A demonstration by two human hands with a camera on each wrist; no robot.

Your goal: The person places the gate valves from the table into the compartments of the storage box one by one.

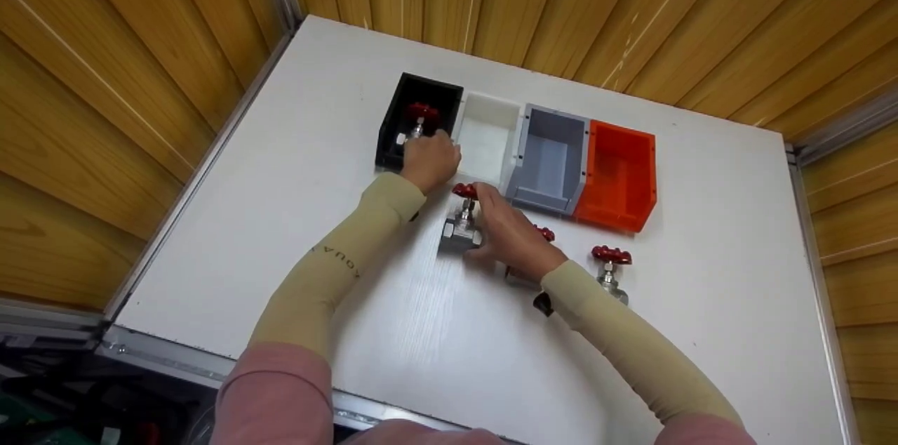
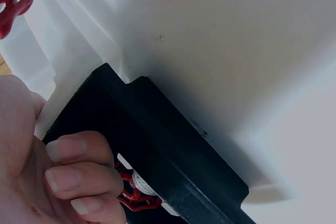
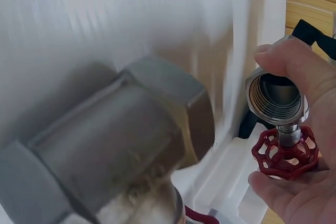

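In the head view, a gate valve (image 1: pixel 419 121) with a red handwheel sits in the black bin (image 1: pixel 390 116). My left hand (image 1: pixel 430 158) is at the front of that bin, close to the valve. Its fingers (image 2: pixel 86 177) are loosely curled in the left wrist view, with nothing between them and the palm; the bin wall partly hides the valve there. My right hand (image 1: pixel 515 231) holds a second gate valve (image 1: pixel 463 220) upright in front of the white bin (image 1: pixel 484 102). The thumb lies on its threaded body, and the other fingers are by its handwheel (image 3: pixel 286 153).
Another gate valve (image 1: pixel 544 233) stands largely hidden behind my right hand, its body (image 3: pixel 115 145) big in the right wrist view. Farther right stands one more valve (image 1: pixel 610 269). Grey (image 1: pixel 554 115) and orange (image 1: pixel 624 133) bins continue the row. Wood-patterned walls border the white table (image 1: pixel 231 220).
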